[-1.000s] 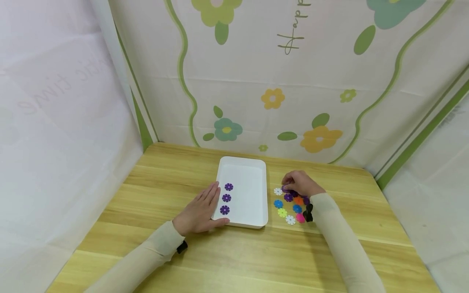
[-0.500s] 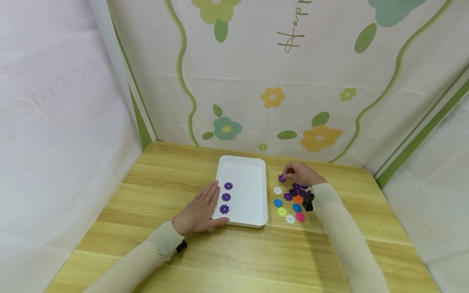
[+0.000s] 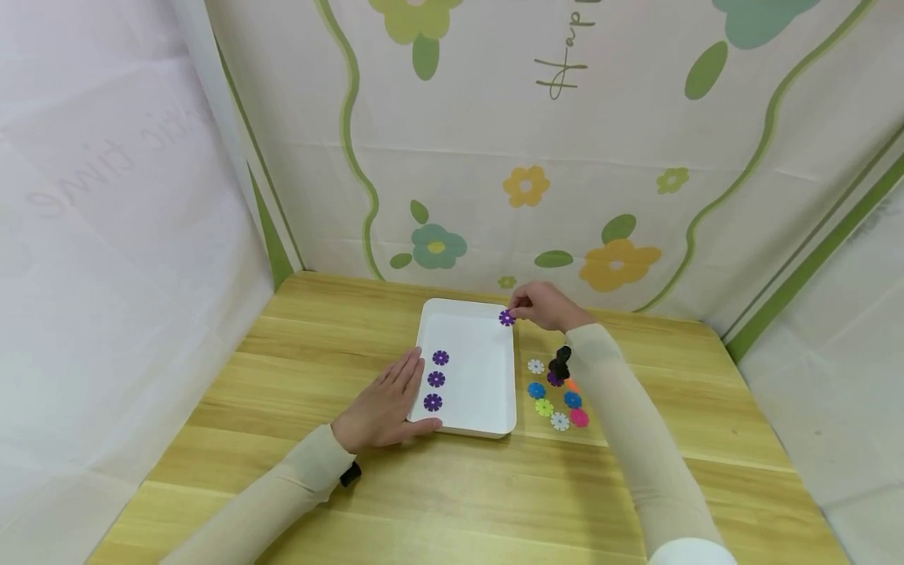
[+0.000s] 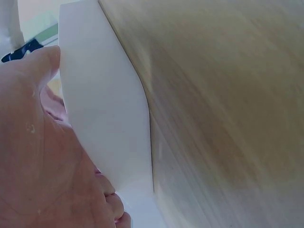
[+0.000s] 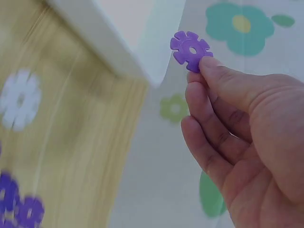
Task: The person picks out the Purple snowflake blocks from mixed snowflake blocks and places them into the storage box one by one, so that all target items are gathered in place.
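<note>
1. Pinching a purple snowflake disc (image 5: 184, 53) by its rim between thumb and fingertip of the right hand (image 3: 547, 306), with the other fingers loosely curled; probably gripped so lightly to leave most of its face uncovered.
2. Held up at the far right corner of the white tray (image 3: 476, 369); impossible to tell whether touching the rim.
3. Resting the left hand (image 3: 381, 404) at the tray's near left corner, with fingers stretched along the left side and thumb across the near edge; gripping no disc, apparently braced to steady the tray against sliding.
4. Visible inside, beside the left wall: three purple discs (image 3: 431, 380) in a near-to-far row, well spaced, perhaps for a tidy line.
5. Scattered on the wooden tabletop (image 3: 459, 502), right of the tray: loose multicoloured discs (image 3: 532, 390), partly hidden behind the black wrist device (image 3: 561, 362); presumably placed there for a short right-hand reach.
</note>
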A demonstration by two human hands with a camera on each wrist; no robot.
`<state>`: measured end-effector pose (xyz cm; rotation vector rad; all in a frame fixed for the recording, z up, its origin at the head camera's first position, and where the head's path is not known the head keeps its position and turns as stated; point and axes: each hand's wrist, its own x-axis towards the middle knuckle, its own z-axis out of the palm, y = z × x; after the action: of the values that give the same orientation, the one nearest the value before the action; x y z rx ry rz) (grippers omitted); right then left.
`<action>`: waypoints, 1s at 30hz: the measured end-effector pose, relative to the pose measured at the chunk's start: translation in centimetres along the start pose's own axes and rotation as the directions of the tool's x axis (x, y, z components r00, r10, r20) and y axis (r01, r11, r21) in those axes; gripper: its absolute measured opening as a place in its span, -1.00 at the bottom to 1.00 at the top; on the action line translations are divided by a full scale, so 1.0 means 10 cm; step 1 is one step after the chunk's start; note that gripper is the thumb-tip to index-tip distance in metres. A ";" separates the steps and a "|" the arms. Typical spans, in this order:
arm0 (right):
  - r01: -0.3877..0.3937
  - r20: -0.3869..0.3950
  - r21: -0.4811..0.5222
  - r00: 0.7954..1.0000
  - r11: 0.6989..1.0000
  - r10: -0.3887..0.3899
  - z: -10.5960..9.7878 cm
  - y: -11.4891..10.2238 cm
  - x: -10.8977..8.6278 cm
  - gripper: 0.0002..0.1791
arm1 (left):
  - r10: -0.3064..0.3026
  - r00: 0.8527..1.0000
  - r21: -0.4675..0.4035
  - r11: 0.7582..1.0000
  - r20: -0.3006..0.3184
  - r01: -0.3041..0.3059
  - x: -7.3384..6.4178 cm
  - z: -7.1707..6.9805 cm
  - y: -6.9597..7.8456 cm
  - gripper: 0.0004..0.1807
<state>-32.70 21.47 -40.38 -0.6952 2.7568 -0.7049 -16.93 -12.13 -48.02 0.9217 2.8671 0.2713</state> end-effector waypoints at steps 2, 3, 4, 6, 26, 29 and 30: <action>0.020 0.005 -0.006 1.000 1.000 -0.020 0.06 -0.09 0.09 -0.85 | 0.000 1.000 -0.001 1.000 0.001 0.000 0.00 0.00 0.00 0.19; 0.028 0.008 -0.005 1.000 1.000 -0.028 0.10 -0.13 0.13 -0.86 | -0.001 1.000 -0.002 1.000 0.001 0.001 0.00 -0.01 0.00 0.19; 0.032 0.015 0.001 0.999 0.999 -0.032 0.14 -0.18 0.17 -0.85 | -0.001 1.000 -0.006 1.000 0.000 0.001 0.01 -0.01 0.00 0.19; 0.040 0.032 0.014 0.999 0.999 -0.040 0.23 -0.27 0.24 -0.85 | -0.004 1.000 -0.006 1.000 0.004 0.004 0.01 -0.01 0.00 0.20; -0.087 0.054 0.077 0.995 0.993 0.083 0.92 -0.57 0.60 -0.86 | -0.020 1.000 -0.006 1.000 0.015 0.020 0.00 -0.02 0.02 0.20; -0.078 0.048 0.072 0.996 0.994 0.075 0.95 -0.55 0.62 -0.85 | -0.018 1.000 -0.005 1.000 0.007 0.018 0.00 -0.02 0.02 0.19; -0.078 0.047 0.072 0.996 0.994 0.075 0.96 -0.55 0.63 -0.85 | -0.019 1.000 -0.005 1.000 0.007 0.019 0.00 -0.02 0.02 0.20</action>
<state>-33.00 10.33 -46.43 -0.5794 2.6862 -0.7613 -16.85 -12.02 -47.81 0.8923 2.8662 0.2722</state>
